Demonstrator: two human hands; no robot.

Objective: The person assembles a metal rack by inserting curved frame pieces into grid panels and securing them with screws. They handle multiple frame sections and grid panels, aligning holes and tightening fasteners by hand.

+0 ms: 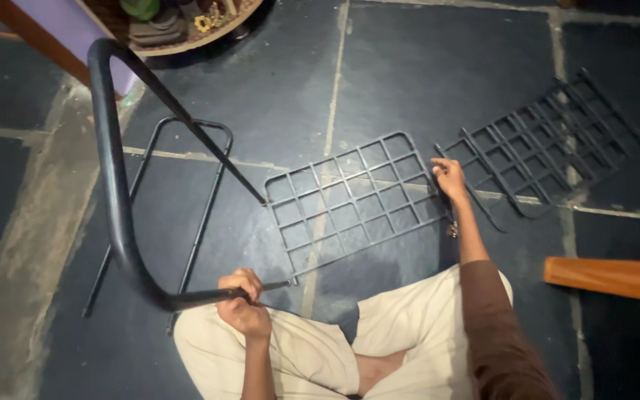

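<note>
The left hand is clenched around the black tube frame, which rises leftward above the stone floor. The right hand pinches the far corner of the grid panel. If the tall frame tips, it could wrench that panel loose.

A floor of dark stone slabs with pale joints is seen. On it a black metal grid panel is laid flat, and a second grid panel is laid just to its right. A thin black wire frame rests to the left. An orange wooden piece lies at the right edge.
</note>
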